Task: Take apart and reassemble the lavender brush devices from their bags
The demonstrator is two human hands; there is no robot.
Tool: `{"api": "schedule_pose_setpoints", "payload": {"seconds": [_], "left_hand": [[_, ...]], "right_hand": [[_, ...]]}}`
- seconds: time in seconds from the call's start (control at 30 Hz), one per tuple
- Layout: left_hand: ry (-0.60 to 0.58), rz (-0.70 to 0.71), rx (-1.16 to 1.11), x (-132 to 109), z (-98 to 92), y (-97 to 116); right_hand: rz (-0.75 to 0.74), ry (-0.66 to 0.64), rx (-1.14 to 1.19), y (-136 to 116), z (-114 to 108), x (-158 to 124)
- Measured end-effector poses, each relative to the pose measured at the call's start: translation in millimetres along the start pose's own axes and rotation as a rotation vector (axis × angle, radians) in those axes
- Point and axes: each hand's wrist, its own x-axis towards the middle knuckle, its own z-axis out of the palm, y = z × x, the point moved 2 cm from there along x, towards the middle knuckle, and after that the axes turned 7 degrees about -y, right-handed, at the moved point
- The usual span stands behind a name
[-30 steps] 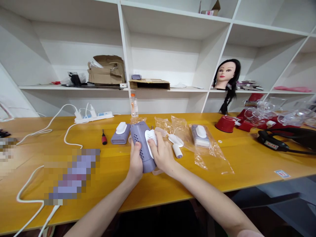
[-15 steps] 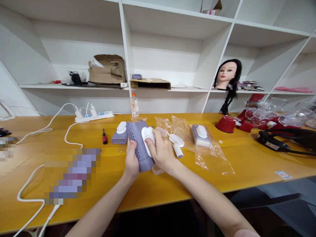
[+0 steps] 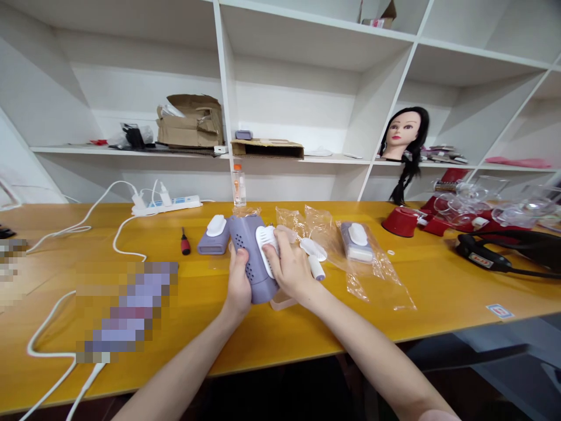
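A purple device (image 3: 250, 251) with small round holes and a white ribbed part (image 3: 266, 245) is held above the table, tilted. My left hand (image 3: 239, 280) grips its left side, thumb on the holed face. My right hand (image 3: 293, 263) holds its right side, with the thumb on the white part. Behind on the left lies a similar purple device (image 3: 213, 237) with a white oval top. Another (image 3: 357, 241) rests on clear plastic wrap at the right. A white piece with a short handle (image 3: 316, 268) lies beside my right hand.
A red screwdriver (image 3: 185, 242), power strip (image 3: 170, 204) and bottle (image 3: 239, 186) stand or lie behind. White cables cross the left side. At the right are red parts (image 3: 400, 221), a black headset (image 3: 486, 251) and a mannequin head (image 3: 401, 131) on the shelf.
The held device has shifted slightly to the right and turned a little, with both hands still on it.
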Motion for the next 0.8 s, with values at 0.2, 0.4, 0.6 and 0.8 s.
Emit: {"api": "schedule_pose_setpoints", "payload": {"seconds": [0.2, 0.4, 0.6, 0.8], "left_hand": [[0.033, 0.043, -0.027, 5.8, 2.2, 4.4], [0.033, 0.069, -0.058, 8.8, 3.3, 8.3], [0.062, -0.036, -0.141, 8.1, 2.5, 5.2], [0.078, -0.015, -0.093, 6.5, -0.9, -1.6]], "right_hand": [[0.094, -0.042, 0.114, -0.1, 0.9, -0.2], [0.082, -0.039, 0.156, -4.0, 3.7, -3.3], [0.082, -0.002, 0.099, -1.1, 6.9, 0.6], [0.105, 0.047, 0.03, -3.4, 8.1, 3.8]]}}
